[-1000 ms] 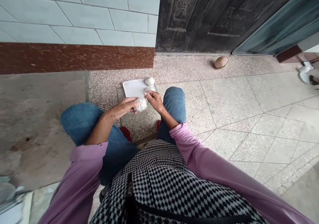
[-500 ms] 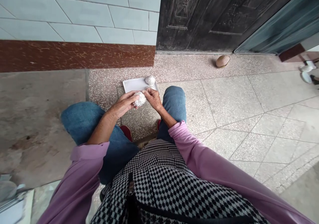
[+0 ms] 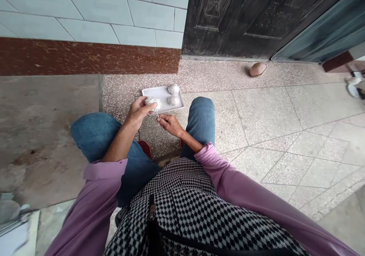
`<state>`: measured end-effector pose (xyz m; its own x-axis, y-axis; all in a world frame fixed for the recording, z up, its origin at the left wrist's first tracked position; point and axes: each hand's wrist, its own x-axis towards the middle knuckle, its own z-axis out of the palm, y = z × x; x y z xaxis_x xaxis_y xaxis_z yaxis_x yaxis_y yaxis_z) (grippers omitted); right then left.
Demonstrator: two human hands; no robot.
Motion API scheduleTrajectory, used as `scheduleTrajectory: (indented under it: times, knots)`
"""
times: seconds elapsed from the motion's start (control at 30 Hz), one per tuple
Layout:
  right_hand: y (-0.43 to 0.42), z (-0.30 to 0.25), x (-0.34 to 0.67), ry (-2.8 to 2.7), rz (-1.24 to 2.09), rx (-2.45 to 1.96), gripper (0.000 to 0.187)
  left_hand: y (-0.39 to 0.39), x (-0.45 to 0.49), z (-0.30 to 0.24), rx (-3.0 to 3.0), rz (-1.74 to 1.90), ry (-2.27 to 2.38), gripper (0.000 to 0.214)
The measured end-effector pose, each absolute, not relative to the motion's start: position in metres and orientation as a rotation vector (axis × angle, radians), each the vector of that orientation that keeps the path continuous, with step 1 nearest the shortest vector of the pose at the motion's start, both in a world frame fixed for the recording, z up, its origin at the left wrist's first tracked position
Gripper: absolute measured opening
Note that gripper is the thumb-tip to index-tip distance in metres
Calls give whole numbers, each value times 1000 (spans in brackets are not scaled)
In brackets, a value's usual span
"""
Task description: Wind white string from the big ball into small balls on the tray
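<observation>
We're looking down at a terrazzo floor (image 3: 265,111) around the grip; a dark panelled door (image 3: 228,20) stands up & right of it, & a pale blue tiled wall (image 3: 99,5) over reddish-brown marbled skirting (image 3: 85,56) runs up & left; a tan oval object (image 3: 258,69) lies by the door sill, well beyond the grip. Below the grip are the person's black-&-white checked garment (image 3: 182,210), pink sleeves (image 3: 236,184), jeans (image 3: 201,119) & a red shoe (image 3: 145,148).

Just ahead of the grip, a white tray (image 3: 152,92) sits on the floor; two white thread balls (image 3: 173,89) rest on it to the grip's right, one behind the other, nearly touching.

Biggest change: the hands have parted; they were together over the work a moment ago, & now only one holds it; the bundle has risen over the tray's near edge, & the nearer ball shows in full. L hand (image 3: 138,113) is closed on a fluffy white thread bundle (image 3: 152,103), fingers curled under it; R hand (image 3: 169,125) is off the bundle, lower down; its fingertips (image 3: 158,119) are close together by a thin strand (image 3: 156,111) hanging from the bundle; we can't tell if they pinch it.
</observation>
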<state>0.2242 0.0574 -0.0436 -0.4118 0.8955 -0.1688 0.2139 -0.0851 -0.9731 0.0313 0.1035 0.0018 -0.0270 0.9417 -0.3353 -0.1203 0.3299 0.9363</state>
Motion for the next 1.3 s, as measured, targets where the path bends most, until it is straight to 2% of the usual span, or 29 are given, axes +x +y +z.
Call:
scheduleTrajectory:
  times: [0.3, 0.5, 0.77, 0.97, 1.17, 1.3]
  knots:
    - [67, -4, 235, -1660, 1474, -1149, 48, 105, 32, 1, 1033, 951, 1395, 63]
    - [98, 3, 252, -1512, 1320, -1202, 63, 96, 35, 11, 976, 848, 1142, 68]
    - [96, -10, 243, -1330, 1399, -1204, 77, 96, 29, 6, 939, 795, 1009, 77]
    - [94, -17, 243, -1403, 1440, -1179, 81, 91, 32, 9, 1019, 745, 1169, 62]
    - [118, -7, 275, -1520, 1432, -1080, 74, 101, 17, 26, 858, 1144, 1120, 64]
    - [146, 18, 331, -1550, 1355, -1083, 65, 112, -15, 39, 740, 1441, 1098, 82]
